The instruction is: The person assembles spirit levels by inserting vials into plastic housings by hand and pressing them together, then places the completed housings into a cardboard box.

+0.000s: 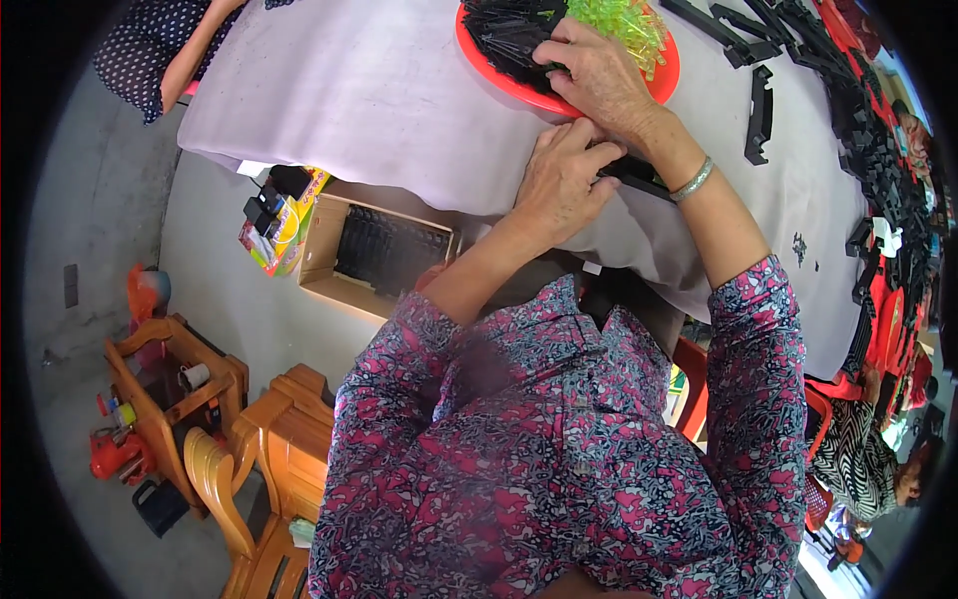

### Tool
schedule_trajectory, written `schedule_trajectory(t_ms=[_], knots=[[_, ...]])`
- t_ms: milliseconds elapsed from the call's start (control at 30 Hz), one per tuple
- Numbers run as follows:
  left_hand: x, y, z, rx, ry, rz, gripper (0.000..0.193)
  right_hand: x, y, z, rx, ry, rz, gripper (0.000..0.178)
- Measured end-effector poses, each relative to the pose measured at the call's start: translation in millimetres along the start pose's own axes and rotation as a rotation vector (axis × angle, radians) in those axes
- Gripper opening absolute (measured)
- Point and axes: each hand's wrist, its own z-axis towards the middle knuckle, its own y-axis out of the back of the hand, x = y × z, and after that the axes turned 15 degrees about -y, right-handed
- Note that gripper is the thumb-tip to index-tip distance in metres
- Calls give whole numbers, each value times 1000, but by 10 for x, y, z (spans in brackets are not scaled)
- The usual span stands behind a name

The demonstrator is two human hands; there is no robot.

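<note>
My left hand [567, 182] is at the near edge of the cloth-covered table, its fingers closed round a black plastic bar [642, 178] that juts out to the right beneath my right wrist. Above it, my right hand [602, 80] reaches into a round red tray [519, 92], fingers bent and pinched at the edge of a heap of thin black plastic pieces [511, 38]. Whatever is between those fingertips is hidden. Beside the black heap, in the same tray, lies a pile of clear yellow-green plastic pieces [627, 28].
A notched black bar [760, 115] lies right of the tray, with many more heaped along the far right. Below the table's left edge stands a cardboard box [329, 235] of black parts. Wooden chairs [284, 439] are at lower left. Other people sit at the table's far left and right.
</note>
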Motion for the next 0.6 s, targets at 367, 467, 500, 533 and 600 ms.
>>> schedule_trajectory(t_ms=[367, 467, 500, 533, 600], knots=[[-26, 9, 24, -1, -9, 8, 36, 13, 258, -134, -45, -253, 172, 12], [5, -3, 15, 6, -22, 6, 35, 48, 458, -314, 74, -497, 598, 10], [6, -2, 13, 9, -30, 8, 34, 70, 550, -386, 88, -562, 725, 11], [8, 12, 8, 13, -33, -1, 34, 89, 623, -463, 100, -627, 853, 13], [10, 50, 8, 69, -31, -11, 33, 105, 730, -630, 111, -718, 981, 14]])
